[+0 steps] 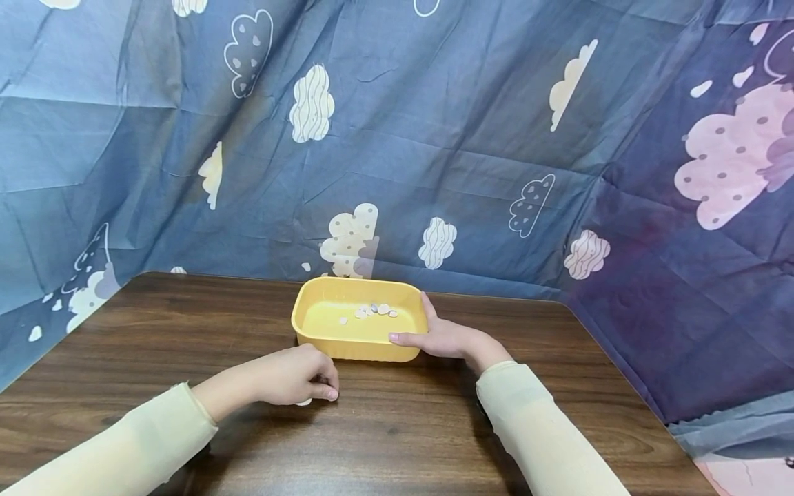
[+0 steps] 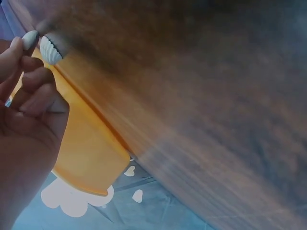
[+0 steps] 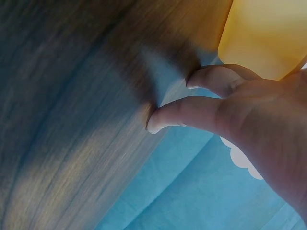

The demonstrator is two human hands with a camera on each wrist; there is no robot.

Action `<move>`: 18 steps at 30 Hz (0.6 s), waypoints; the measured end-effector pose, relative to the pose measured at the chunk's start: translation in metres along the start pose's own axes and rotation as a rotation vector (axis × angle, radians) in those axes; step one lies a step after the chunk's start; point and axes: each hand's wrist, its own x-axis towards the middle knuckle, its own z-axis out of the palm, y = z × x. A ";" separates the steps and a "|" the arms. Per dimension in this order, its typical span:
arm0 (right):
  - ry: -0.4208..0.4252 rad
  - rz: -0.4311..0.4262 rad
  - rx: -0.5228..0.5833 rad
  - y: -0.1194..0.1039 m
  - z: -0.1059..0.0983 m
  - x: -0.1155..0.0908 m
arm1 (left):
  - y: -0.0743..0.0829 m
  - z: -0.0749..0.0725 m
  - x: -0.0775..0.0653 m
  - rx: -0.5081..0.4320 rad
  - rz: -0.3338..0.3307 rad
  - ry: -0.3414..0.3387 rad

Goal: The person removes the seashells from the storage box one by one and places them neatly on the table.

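With thumb and fingertips, my left hand (image 1: 298, 377) pinches a small, smooth, pale oval shell (image 2: 30, 40) low over the table, in front of the bin. A white ribbed seashell (image 2: 51, 50) lies close by its fingertips; in the head view most of this seashell (image 1: 304, 402) is hidden under the hand. My right hand (image 1: 448, 337) holds the right end of a yellow plastic bin (image 1: 356, 350), its thumb over the front rim. Two of its fingers (image 3: 184, 112) reach down to the tabletop beside the bin in the right wrist view. Several small pale shells (image 1: 383, 309) lie inside the bin.
The dark wood-grain table (image 1: 397, 427) runs beneath both forearms. Behind the bin, near the table's far edge, hangs a blue cloth (image 1: 397, 158) with cloud prints, which continues along the right side.
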 end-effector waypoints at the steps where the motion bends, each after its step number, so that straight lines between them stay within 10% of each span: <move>1: 0.000 0.001 0.001 0.000 0.000 0.000 | 0.000 0.000 0.000 0.004 -0.006 0.002; 11: 0.005 0.005 0.009 0.001 0.000 0.000 | 0.002 0.000 0.001 0.122 0.035 0.025; 18: 0.005 0.006 0.010 0.001 0.000 0.000 | -0.004 -0.005 -0.006 -0.047 -0.016 0.019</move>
